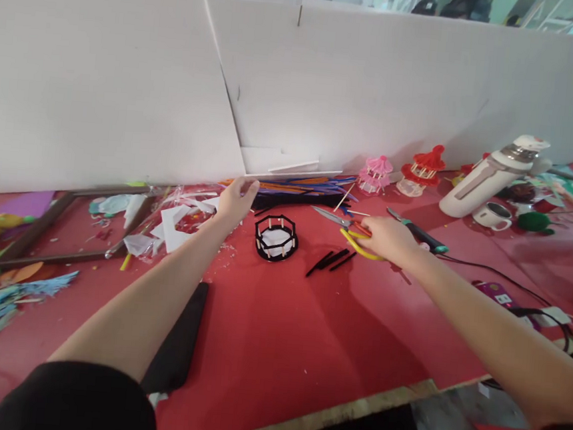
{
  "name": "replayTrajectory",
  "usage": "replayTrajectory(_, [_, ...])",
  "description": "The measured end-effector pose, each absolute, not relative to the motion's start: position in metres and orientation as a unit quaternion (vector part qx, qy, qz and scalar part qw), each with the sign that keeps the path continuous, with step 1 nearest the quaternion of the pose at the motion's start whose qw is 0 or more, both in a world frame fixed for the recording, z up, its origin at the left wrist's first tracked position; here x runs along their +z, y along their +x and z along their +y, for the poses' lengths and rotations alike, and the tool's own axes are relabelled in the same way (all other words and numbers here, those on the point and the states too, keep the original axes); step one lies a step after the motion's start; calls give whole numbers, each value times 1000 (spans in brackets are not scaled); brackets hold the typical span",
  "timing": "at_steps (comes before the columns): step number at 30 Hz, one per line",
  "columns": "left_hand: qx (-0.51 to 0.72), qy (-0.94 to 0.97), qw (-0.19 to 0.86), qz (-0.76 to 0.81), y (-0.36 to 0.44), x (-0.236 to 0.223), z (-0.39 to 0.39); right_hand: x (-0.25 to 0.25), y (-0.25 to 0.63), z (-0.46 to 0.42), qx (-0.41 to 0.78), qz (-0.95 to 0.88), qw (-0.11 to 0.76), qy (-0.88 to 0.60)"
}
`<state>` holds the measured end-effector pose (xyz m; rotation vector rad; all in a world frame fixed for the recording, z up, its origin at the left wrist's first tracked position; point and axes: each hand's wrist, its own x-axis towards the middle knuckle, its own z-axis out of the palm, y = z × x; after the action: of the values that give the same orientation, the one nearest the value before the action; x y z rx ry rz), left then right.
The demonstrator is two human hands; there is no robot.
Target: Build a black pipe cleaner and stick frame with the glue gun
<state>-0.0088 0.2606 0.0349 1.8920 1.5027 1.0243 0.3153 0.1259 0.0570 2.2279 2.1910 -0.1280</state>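
Note:
My left hand (238, 199) is over the left end of a pile of long fuzzy craft stems (301, 188), blue, orange and black. Its fingers are loosely bent and slightly apart, with nothing visible in them. My right hand (383, 237) is closed on the handles of scissors (349, 235) with yellow and red grips; the blades point left. Between my hands stands a small black many-sided frame (275, 239) with short pale posts and a white base. Several short black stem pieces (330, 261) lie just right of it on the red table.
Pink (375, 174) and red (423, 171) miniature pavilions stand by the white foam board (378, 89). At right are a thermos (493, 179), a mug (492, 215), a cutter-like tool (422, 233) and a cable. A black phone-like slab (180, 339) lies beneath my left forearm; scraps and a brown frame (60, 222) are left.

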Motion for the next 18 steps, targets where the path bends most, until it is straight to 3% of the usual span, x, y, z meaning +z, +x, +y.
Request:
replayTrajectory(10, [459,644,358,497,-2,-14,178,30,281,204,-18,734,-3,679])
replayTrajectory(18, [409,642,356,542,4,-25,149,25,294,242,-20,755,23,655])
